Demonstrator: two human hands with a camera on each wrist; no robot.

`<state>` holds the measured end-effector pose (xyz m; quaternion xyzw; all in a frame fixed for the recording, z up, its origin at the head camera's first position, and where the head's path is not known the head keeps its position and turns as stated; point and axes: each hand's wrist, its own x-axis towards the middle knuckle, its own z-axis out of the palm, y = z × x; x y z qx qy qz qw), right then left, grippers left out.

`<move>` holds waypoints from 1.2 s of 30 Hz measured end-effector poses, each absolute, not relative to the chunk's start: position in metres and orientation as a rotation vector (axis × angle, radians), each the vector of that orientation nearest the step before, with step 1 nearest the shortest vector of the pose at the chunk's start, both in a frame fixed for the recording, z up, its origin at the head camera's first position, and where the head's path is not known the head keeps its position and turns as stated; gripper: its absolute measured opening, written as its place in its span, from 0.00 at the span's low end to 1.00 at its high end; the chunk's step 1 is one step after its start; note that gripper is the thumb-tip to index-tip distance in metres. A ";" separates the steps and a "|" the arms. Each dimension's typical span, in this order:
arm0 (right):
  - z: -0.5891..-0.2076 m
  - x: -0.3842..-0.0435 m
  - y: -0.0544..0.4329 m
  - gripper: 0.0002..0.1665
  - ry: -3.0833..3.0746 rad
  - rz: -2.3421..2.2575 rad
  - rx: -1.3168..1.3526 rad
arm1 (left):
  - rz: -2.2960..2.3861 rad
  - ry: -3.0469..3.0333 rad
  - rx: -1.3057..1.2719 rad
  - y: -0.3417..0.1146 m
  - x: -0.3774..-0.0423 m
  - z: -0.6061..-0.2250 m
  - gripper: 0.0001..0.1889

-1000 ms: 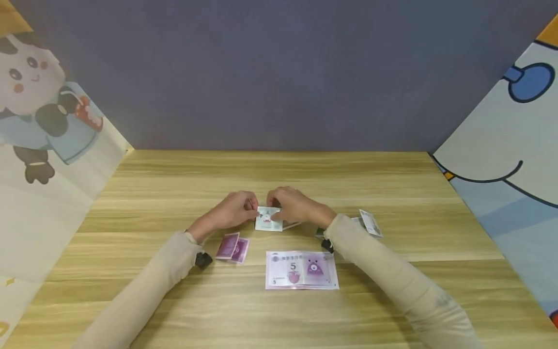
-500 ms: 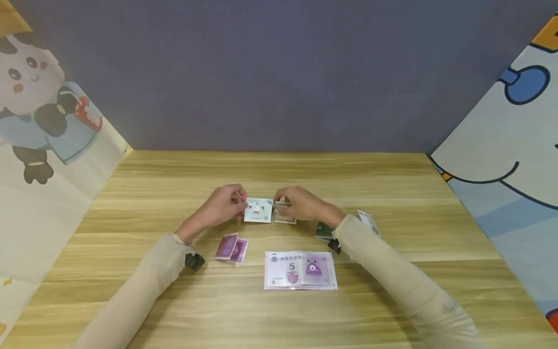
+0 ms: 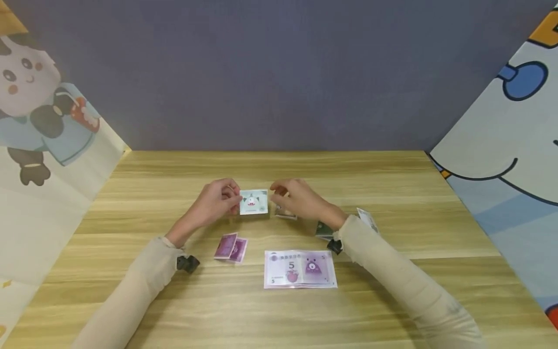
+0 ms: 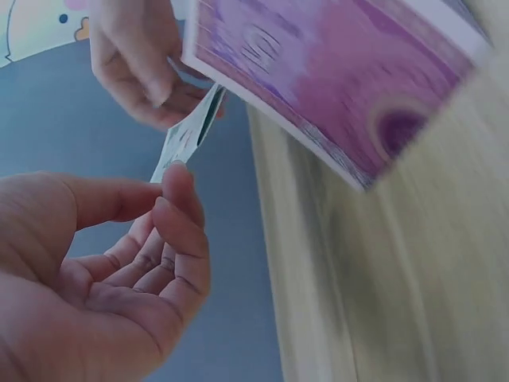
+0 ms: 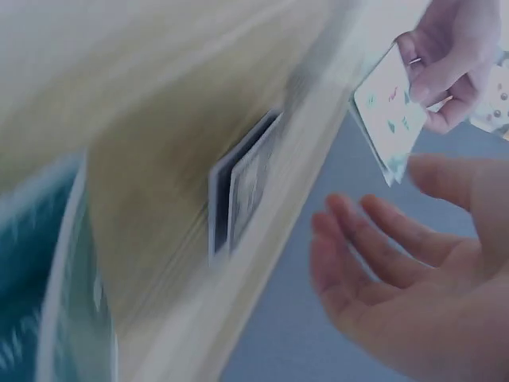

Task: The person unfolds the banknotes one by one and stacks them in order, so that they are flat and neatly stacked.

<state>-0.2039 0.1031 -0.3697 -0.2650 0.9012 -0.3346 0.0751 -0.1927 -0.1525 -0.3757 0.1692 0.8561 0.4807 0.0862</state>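
My left hand [image 3: 218, 201] pinches the left edge of a folded pale green play banknote [image 3: 254, 202] with a one-eyed monster printed on it, between thumb and index finger. In the left wrist view this folded banknote [image 4: 187, 135] appears nearly edge-on. Just right of it is my right hand [image 3: 301, 198], fingers loosely bent and holding nothing. The right wrist view has its thumb close by the banknote's lower corner, the other fingers spread away. Under the right hand, partly hidden by it, a folded brownish banknote [image 3: 285, 213] rests on the table.
A folded purple banknote [image 3: 231, 247] stands half open at the left. Nearer the front lies a light purple banknote [image 3: 301, 269] marked 5. Beside the right wrist sit a folded dark green banknote [image 3: 324, 230] and a raised pale flap [image 3: 368, 219]. A grey wall [image 3: 279, 77] rises behind the table.
The left hand has moved left and away from me with the pale green banknote. The right hand has come off it, then off the brownish banknote, which is now partly uncovered.
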 end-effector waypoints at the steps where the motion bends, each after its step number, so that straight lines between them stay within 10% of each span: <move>1: -0.370 -0.204 0.102 0.22 2.663 -1.082 -0.779 | 1.454 2.537 0.501 -0.151 -0.192 -0.374 0.04; 36: -0.357 -0.158 0.132 0.05 2.417 -1.660 -0.642 | 1.758 2.023 0.784 -0.127 -0.178 -0.367 0.11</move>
